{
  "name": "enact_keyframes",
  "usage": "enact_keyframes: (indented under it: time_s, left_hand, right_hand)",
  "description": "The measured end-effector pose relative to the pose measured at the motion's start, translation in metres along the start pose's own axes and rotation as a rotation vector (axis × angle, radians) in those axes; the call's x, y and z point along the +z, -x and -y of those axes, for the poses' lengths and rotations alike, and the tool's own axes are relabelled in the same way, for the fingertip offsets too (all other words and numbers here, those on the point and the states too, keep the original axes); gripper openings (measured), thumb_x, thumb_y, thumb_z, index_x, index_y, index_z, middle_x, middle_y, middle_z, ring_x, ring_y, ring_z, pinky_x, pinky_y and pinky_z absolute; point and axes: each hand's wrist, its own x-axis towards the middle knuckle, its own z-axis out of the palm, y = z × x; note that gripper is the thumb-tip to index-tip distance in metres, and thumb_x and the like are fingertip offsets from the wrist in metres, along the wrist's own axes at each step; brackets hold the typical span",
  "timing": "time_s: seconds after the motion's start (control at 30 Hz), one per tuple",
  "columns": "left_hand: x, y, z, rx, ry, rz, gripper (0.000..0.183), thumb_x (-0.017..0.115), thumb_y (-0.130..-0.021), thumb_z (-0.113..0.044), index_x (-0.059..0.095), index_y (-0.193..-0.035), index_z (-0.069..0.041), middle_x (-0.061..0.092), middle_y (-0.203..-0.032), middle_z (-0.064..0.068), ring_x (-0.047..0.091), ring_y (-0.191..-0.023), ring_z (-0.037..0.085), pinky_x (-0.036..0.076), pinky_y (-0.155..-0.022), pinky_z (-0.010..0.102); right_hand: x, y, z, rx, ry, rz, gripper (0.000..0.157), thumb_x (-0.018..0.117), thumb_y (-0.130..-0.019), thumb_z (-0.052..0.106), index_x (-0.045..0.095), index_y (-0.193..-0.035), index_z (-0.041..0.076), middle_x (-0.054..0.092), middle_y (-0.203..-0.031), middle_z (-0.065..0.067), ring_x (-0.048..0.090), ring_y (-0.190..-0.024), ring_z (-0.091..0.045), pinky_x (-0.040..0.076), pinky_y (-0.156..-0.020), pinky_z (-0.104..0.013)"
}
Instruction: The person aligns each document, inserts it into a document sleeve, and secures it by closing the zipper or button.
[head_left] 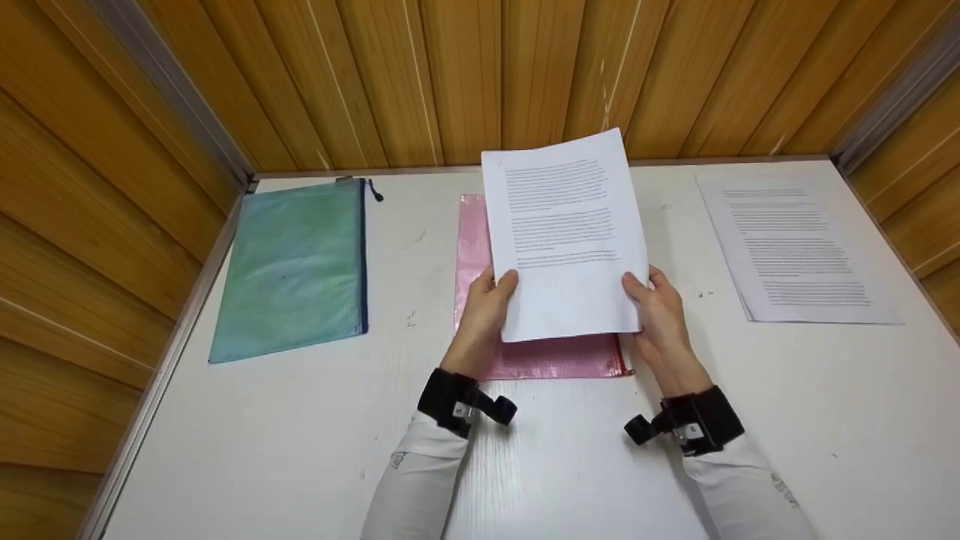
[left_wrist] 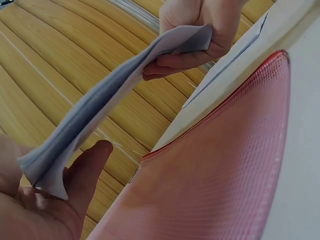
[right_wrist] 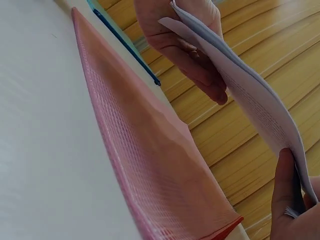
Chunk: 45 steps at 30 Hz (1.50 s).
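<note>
A thin stack of printed paper (head_left: 562, 300) is held up by both hands, tilted, over a pink mesh zip pouch (head_left: 551, 361) lying on the table. My left hand (head_left: 480, 319) pinches the stack's lower left edge, thumb on the printed face and fingers behind. At the lower right edge, my right hand (head_left: 665, 326) grips it the same way. Both wrist views show the sheets (left_wrist: 95, 105) edge-on, bowed and slightly parted at the ends. The pouch (right_wrist: 145, 150) lies below the paper, with a red zip along one side; the stack hides much of it in the head view.
To the left lies a green zip pouch (head_left: 292, 270) with a dark blue zip and pull. Another stack of printed sheets (head_left: 799, 251) lies on the right. The white table (head_left: 577, 465) meets wood-look panel walls (head_left: 465, 82) at the back and sides.
</note>
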Motion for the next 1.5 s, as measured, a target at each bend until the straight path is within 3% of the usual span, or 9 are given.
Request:
enact_keyframes:
  time_s: [0.17,0.27,0.4,0.5,0.67,0.83,0.97,1.13,1.5]
  left_hand:
    - [-0.008,-0.002,-0.001,0.059,-0.073,-0.067,0.034,0.045,-0.103,-0.013,0.053,-0.137,-0.011,0.070,-0.107,0.010,0.067,-0.082,0.015,0.056,-0.072,0.029]
    - [-0.015,-0.004,-0.001,0.111,-0.177,-0.107,0.037,0.044,-0.102,-0.009,0.051,-0.138,-0.008,0.069,-0.111,0.014,0.066,-0.081,0.013,0.054,-0.072,0.027]
    - [-0.019,-0.004,-0.003,0.146,-0.246,-0.100,0.040,0.042,-0.103,-0.007,0.048,-0.142,-0.007,0.067,-0.119,0.017,0.065,-0.084,0.013,0.053,-0.073,0.026]
    - [-0.019,-0.004,-0.004,0.151,-0.240,-0.071,0.040,0.040,-0.103,-0.007,0.046,-0.143,-0.006,0.066,-0.123,0.018,0.065,-0.084,0.014,0.054,-0.073,0.026]
    - [-0.020,-0.004,-0.006,0.182,-0.240,-0.024,0.040,0.040,-0.104,-0.006,0.045,-0.143,-0.004,0.068,-0.118,0.022,0.067,-0.078,0.013,0.054,-0.070,0.026]
    - [-0.020,-0.003,-0.005,0.180,-0.231,-0.013,0.040,0.041,-0.104,-0.007,0.045,-0.143,-0.005,0.070,-0.114,0.022,0.068,-0.076,0.013,0.054,-0.068,0.026]
    - [-0.018,-0.003,-0.003,0.159,-0.216,-0.013,0.039,0.041,-0.104,-0.007,0.047,-0.142,-0.006,0.069,-0.111,0.021,0.067,-0.075,0.013,0.055,-0.067,0.027]
    - [-0.015,-0.003,-0.001,0.159,-0.220,0.002,0.039,0.042,-0.104,-0.007,0.046,-0.142,-0.005,0.068,-0.112,0.021,0.066,-0.076,0.013,0.055,-0.069,0.027]
    - [-0.017,-0.001,0.001,0.177,-0.291,-0.023,0.039,0.050,-0.100,-0.005,0.055,-0.138,-0.003,0.070,-0.113,0.024,0.066,-0.077,0.013,0.055,-0.068,0.026]
  right_hand:
    - [0.003,0.002,0.001,-0.025,0.095,0.084,0.036,0.057,-0.100,0.018,0.043,-0.133,0.008,0.069,-0.098,0.007,0.068,-0.090,-0.009,0.054,-0.077,-0.023]
    - [0.002,0.003,0.003,-0.033,0.165,0.144,0.042,0.060,-0.099,0.017,0.041,-0.134,0.006,0.071,-0.097,0.008,0.070,-0.088,-0.008,0.056,-0.077,-0.024]
    - [-0.005,0.001,0.008,-0.019,0.245,0.199,0.045,0.065,-0.096,0.022,0.043,-0.132,0.006,0.072,-0.097,0.009,0.071,-0.087,-0.008,0.058,-0.074,-0.024]
    - [-0.011,-0.002,0.014,0.003,0.290,0.220,0.047,0.064,-0.097,0.031,0.045,-0.132,0.006,0.072,-0.097,0.010,0.070,-0.086,-0.006,0.056,-0.075,-0.023]
    - [-0.014,-0.015,0.020,0.029,0.246,0.249,0.050,0.057,-0.099,0.042,0.046,-0.132,0.006,0.067,-0.105,0.008,0.065,-0.093,-0.005,0.052,-0.080,-0.022]
    - [-0.012,-0.027,0.016,0.100,0.101,0.291,0.068,0.055,-0.098,0.046,0.034,-0.151,0.009,0.065,-0.112,0.007,0.062,-0.101,-0.007,0.050,-0.085,-0.024]
    - [-0.011,-0.029,0.011,0.165,0.030,0.318,0.055,0.055,-0.099,0.044,0.043,-0.145,0.016,0.070,-0.106,0.009,0.064,-0.099,-0.008,0.050,-0.083,-0.023]
    - [-0.013,-0.024,0.010,0.177,0.048,0.337,0.034,0.055,-0.100,0.039,0.053,-0.128,0.020,0.074,-0.103,0.008,0.070,-0.094,-0.008,0.055,-0.077,-0.023]
    - [-0.018,-0.015,0.013,0.131,0.124,0.364,0.031,0.045,-0.105,0.017,0.047,-0.135,0.009,0.074,-0.102,0.009,0.071,-0.095,-0.010,0.056,-0.082,-0.026]
